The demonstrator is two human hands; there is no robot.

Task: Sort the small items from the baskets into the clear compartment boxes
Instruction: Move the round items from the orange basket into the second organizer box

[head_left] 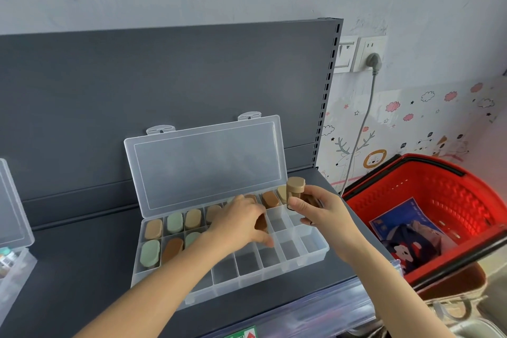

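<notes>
Plainly, only the head view is offered. A clear compartment box (315, 251) is set on the dark shelf (82, 269) toward its right end and near the front edge. Its lid (203, 164) is propped open against the back panel, so that the cells can be reached from above.

The box's back row and the left cells of its middle row are filled with oval-capped bottles (150, 252) (tan, green and brown, stood caps up, which seems to suit the narrow cells). The cells along the box's front edge and at its right corner are seen bare.

The left hand (241, 225) is curled down over the middle row. A brown bottle (260, 223) is pinched between its fingers and thumb, apparently being seated in a cell.

The right hand (321, 211) is held above the box's back right corner. A tan-capped bottle (295, 186) is gripped upright in it, presumably kept ready as the next piece.

A red basket (439, 186) is placed just past the shelf's right edge, within easy reach for fetching more.
</notes>
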